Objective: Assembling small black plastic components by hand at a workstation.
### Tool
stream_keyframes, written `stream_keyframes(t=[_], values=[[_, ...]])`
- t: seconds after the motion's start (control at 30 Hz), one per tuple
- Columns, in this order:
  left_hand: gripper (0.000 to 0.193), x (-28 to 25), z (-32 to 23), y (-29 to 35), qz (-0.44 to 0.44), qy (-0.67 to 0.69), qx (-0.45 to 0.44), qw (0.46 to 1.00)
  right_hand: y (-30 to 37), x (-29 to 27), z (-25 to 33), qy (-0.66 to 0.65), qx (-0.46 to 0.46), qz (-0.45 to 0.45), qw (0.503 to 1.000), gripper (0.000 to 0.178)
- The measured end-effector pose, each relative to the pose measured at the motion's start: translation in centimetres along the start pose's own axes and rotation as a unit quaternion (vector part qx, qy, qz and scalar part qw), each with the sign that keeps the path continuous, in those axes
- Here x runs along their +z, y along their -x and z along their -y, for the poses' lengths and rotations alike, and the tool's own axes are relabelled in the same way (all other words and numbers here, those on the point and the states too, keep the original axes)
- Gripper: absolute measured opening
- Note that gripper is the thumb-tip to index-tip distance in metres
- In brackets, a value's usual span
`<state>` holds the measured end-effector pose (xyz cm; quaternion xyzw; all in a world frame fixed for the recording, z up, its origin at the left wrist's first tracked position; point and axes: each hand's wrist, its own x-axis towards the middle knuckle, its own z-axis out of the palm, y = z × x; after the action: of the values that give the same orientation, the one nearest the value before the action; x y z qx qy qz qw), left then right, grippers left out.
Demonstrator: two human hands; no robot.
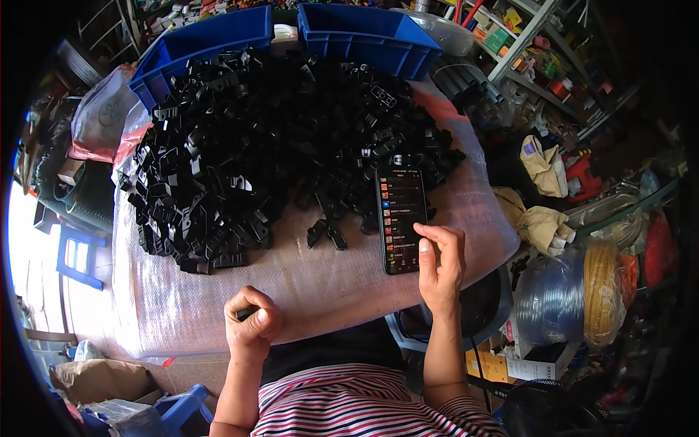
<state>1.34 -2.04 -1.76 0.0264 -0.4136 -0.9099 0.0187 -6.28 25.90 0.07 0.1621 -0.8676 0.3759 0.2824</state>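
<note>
Bin in blue plastic (207, 40) borders, at 11 o'clock, a pile of black plastic parts (280, 146) on the wrap-covered counter (320, 291). Between 7 and 8 o'clock, the left hand (252, 320) is curled into a loose fist, thumb pressed over a small dark piece (246, 313) too hidden to identify; a relaxed hold like this, clear of the pile, should serve best. Just beyond the pile's near edge, a few loose parts (325, 229) lie near the centre. The smartphone (400, 222) is at 3 o'clock, its list screen lit, its top end against the pile. At 4 o'clock, the right hand (440, 266) has index finger and thumb spread, gripping nothing; I cannot tell whether either touches the glass. A good touch calls for the index pad alone, lightly, with the thumb lifted clear and the phone not pushed into the parts.
</note>
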Motion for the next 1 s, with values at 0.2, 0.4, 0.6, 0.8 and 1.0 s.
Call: stream_keyframes(t=[0.2,0.4,0.6,0.8,1.0], values=[[0.032,0.0,0.5,-0.1,0.031,-0.028,0.03,0.999,-2.9,0.8,-0.1,0.061,-0.034,0.028,0.997,0.022],[0.032,-0.3,0.6,0.1,0.04,-0.042,0.055,0.997,-4.2,1.6,-0.6,0.061,-0.043,0.057,0.996,0.023],[0.029,-1.9,-1.8,-0.4,0.055,-0.263,0.233,0.935,-3.1,1.9,0.5,0.013,-0.028,0.007,1.0,0.024],[0.023,-2.1,-5.8,-0.6,-0.133,-0.41,0.24,0.87,-2.1,3.6,4.4,0.03,-0.107,0.09,0.99,0.021],[0.041,-1.4,-4.7,-2.8,-0.047,-0.731,0.268,0.625,-1.0,7.6,7.6,-0.022,-0.135,0.197,0.971,0.029]])
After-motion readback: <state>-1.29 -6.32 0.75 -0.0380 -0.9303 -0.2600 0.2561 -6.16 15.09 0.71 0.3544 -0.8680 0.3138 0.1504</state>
